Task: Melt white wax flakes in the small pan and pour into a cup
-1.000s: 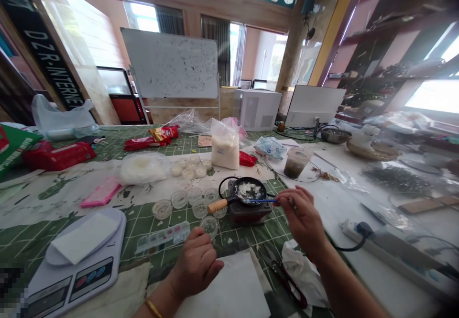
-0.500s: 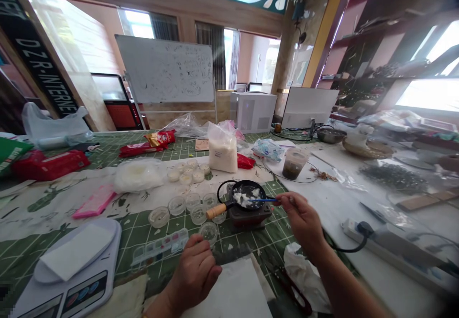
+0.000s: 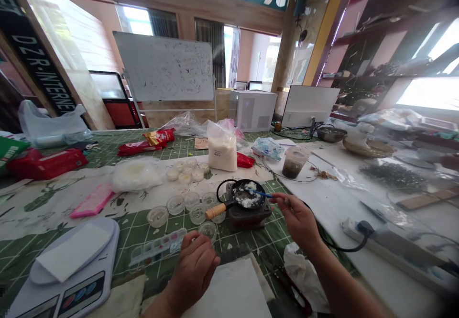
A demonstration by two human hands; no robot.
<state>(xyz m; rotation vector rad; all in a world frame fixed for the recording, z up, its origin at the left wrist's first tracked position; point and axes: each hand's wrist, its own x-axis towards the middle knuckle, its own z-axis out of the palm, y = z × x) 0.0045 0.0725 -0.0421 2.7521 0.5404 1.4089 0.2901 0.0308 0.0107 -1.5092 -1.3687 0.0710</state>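
Observation:
A small black frying pan (image 3: 239, 204) with a wooden handle (image 3: 215, 211) rests on a dark little electric stove (image 3: 250, 218). White flaky lumps (image 3: 251, 199) lie in the pan. My right hand (image 3: 299, 216) pinches a thin blue stirring stick (image 3: 263, 194), whose far end is among the lumps. My left hand (image 3: 195, 268) is loosely curled above the table, in front of the pan; I cannot make out anything in its fingers. Just beyond it stands a clear round cup (image 3: 208, 231), with several more clear cups (image 3: 175, 205) behind. A pill-box-like compartment case (image 3: 158, 247) lies to its left.
A kitchen scale (image 3: 79, 260) stands at the left front. Scissors (image 3: 292, 284) and crumpled tissue (image 3: 304, 272) lie by my right forearm. Behind the pan are a bag of white granules (image 3: 222, 153) and a plastic cup (image 3: 294, 162). A power strip (image 3: 353, 229) sits on the right.
The blue stick has shifted in the pan, its hand end slightly left and up, and the white lumps are spread differently. My left hand has barely moved.

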